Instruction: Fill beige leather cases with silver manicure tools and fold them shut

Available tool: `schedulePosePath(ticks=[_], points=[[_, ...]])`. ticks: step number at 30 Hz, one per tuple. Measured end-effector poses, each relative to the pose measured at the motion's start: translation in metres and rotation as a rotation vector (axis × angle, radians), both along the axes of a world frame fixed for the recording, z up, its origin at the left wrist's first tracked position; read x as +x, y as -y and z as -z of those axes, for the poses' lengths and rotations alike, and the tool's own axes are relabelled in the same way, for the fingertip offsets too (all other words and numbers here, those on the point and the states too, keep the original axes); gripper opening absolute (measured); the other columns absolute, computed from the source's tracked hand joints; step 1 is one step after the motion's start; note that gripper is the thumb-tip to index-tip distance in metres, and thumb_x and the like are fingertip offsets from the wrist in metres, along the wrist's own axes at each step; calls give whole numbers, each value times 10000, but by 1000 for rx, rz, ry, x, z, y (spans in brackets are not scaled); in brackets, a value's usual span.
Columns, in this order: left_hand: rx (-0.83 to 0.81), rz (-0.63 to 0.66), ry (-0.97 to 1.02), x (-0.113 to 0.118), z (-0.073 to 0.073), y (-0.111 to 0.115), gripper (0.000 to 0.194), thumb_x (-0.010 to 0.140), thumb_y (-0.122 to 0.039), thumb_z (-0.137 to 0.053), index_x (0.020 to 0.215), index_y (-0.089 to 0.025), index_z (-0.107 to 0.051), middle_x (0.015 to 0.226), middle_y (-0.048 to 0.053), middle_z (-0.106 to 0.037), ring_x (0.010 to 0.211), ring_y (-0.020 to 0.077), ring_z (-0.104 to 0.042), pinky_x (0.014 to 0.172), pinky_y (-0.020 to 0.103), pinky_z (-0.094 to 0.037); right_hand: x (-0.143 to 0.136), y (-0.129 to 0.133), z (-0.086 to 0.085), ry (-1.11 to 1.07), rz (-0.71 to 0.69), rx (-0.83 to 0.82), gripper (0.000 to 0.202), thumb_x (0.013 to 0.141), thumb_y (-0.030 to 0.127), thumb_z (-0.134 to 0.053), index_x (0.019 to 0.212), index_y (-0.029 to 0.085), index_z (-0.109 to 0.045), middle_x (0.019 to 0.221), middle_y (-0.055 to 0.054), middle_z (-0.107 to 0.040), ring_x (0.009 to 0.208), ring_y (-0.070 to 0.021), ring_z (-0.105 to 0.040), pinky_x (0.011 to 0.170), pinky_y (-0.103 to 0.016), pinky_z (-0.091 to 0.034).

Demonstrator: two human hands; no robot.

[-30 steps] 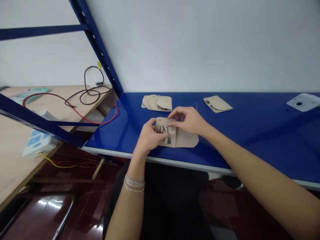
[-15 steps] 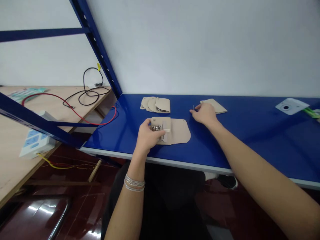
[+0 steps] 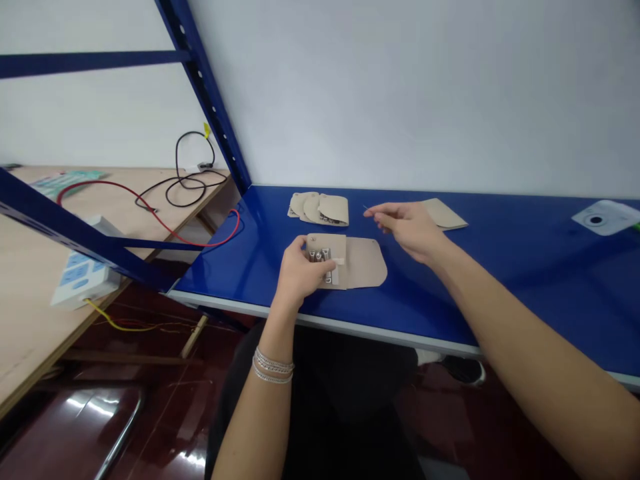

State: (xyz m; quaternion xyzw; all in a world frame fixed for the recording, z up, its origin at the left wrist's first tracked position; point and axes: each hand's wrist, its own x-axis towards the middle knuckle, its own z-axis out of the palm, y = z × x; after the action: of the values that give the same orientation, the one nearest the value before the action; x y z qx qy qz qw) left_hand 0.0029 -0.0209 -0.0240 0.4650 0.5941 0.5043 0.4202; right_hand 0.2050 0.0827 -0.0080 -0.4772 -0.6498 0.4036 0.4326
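Observation:
An unfolded beige case [image 3: 366, 263] lies on the blue tabletop, its rounded flap spread to the right. Several metal nail tools [image 3: 327, 256] sit in its left part. My left hand [image 3: 299, 272] grips the case's left side, thumb over the tools. Above the table, right of the case, my right hand [image 3: 407, 228] pinches a thin metal tool [image 3: 367, 209] between thumb and forefinger. Behind the case are several overlapping beige cases [image 3: 334, 208], metal showing in one. Another folded beige case [image 3: 445, 215] lies behind my right hand, partly covered by it.
A white card-like item [image 3: 603, 218] with a dark round spot lies at the right on the blue table [image 3: 530, 280]. Blue shelf posts [image 3: 210, 100] rise at the left. A red cable [image 3: 173, 230] crosses there, near a white power strip [image 3: 90, 283].
My right hand has lifted and turned, bringing the thin tool leftward towards the stacked cases. The whole view has shifted slightly; my left hand keeps its hold on the case.

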Motion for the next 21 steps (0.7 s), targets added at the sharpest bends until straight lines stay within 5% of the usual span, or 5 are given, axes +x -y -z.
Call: schedulePosePath(ticks=[7, 13, 18, 21], points=[[3, -2, 53, 3, -3, 0, 415, 581, -192, -785, 941, -160, -581, 773, 25, -679, 633, 143, -627, 550, 235, -503, -25, 32, -7, -138, -322, -23, 184, 739, 342, -749, 811, 184, -686, 789, -36, -699, 707, -148, -632, 748, -327, -526], [-14, 25, 124, 5, -6, 1, 441, 574, -184, -788, 967, -155, -588, 771, 27, -685, 636, 152, -636, 550, 248, -514, -29, 33, -1, -87, -341, -69, 161, 752, 303, -727, 798, 162, -662, 709, -48, -693, 688, -169, -657, 714, -342, -544], [-30, 47, 178, 7, -10, 3, 455, 571, -170, -785, 984, -152, -595, 791, 31, -694, 663, 162, -651, 577, 266, -534, -28, 32, 3, -113, -345, -66, 474, 746, 281, -734, 1178, 182, -567, 759, -29, -707, 669, -169, -670, 638, -321, -548], [-36, 33, 182, 7, -12, 4, 452, 567, -172, -785, 978, -153, -599, 782, 27, -692, 655, 158, -649, 572, 264, -532, -29, 32, 3, -120, -341, -67, 471, 730, 282, -752, 1154, 184, -572, 777, -33, -710, 667, -167, -672, 630, -311, -549]])
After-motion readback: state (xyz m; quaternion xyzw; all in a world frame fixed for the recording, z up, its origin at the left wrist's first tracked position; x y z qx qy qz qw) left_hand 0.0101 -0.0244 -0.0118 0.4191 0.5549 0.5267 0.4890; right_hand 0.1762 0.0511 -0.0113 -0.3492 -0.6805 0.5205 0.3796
